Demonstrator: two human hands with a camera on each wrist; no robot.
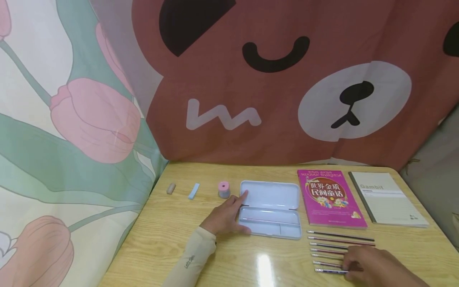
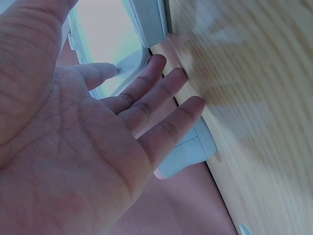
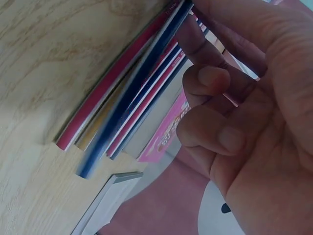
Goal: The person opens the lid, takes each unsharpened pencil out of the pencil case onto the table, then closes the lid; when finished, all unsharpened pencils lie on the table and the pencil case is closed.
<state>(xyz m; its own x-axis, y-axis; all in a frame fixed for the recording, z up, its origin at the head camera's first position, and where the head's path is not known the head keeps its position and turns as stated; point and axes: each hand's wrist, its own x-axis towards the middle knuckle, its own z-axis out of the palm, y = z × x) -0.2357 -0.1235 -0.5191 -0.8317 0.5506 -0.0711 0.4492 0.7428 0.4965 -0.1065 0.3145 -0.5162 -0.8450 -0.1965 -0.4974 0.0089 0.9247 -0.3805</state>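
An open light-blue pencil case (image 1: 263, 228) lies mid-table, a single pencil (image 1: 267, 221) inside its base. My left hand (image 1: 226, 217) rests at the case's left side, index finger against the raised lid (image 1: 276, 195) and thumb by the front edge. In the left wrist view its fingers (image 2: 168, 127) are extended. My right hand (image 1: 374, 265) pinches a dark blue pencil (image 3: 117, 112) between thumb and index finger, the other fingers curled toward the palm. This pencil is the nearest of a row; several other pencils (image 1: 340, 240) lie parallel behind it.
A pink book (image 1: 335, 215) and a grey-white notebook (image 1: 394, 199) lie at the right. Left of the case stand a pink-topped pencil sharpener (image 1: 224, 190), a light-blue strip (image 1: 194, 191) and a small brownish piece (image 1: 171, 188). A bear-print curtain (image 1: 222, 147) hangs behind the table.
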